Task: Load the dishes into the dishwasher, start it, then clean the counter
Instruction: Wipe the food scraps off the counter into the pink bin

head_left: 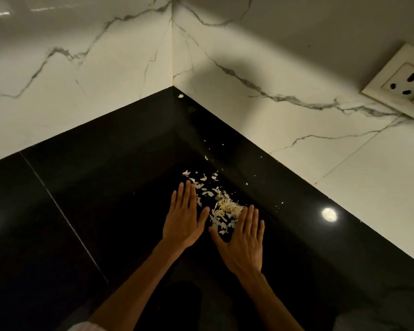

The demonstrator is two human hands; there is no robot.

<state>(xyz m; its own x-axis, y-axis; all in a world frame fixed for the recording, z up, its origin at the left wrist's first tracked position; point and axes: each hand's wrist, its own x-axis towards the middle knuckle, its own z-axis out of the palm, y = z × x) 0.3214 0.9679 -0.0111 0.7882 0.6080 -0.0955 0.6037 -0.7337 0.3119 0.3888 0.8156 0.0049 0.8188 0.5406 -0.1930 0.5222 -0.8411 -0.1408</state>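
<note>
Step in hand: counter cleaning is judged to be under way; no dishes and no dishwasher are seen in the head view.
Bench: a glossy black bench point(86, 206) is set into a corner of white marbled wall tiles point(93, 68).
Scraps: a loose pile of pale peelings point(222, 209) is lying on the bench between the two hands; thinner bits are scattered beyond it toward the right wall, and one lone scrap point(181, 96) is lodged right in the corner.
Left hand: the left hand point(183, 220) is laid flat with fingers straight, nothing grasped, its fingertips beside the left edge of the pile.
Right hand: the right hand point(243, 240) is likewise spread flat and released, its fingertips touching the pile's near right edge.
Next move: the hands would need to be drawn together so the pile is heaped and scooped; the stray flecks and the corner scrap would have to be gathered separately.
Also present: a wall socket point(402, 84) is mounted on the right wall.
</note>
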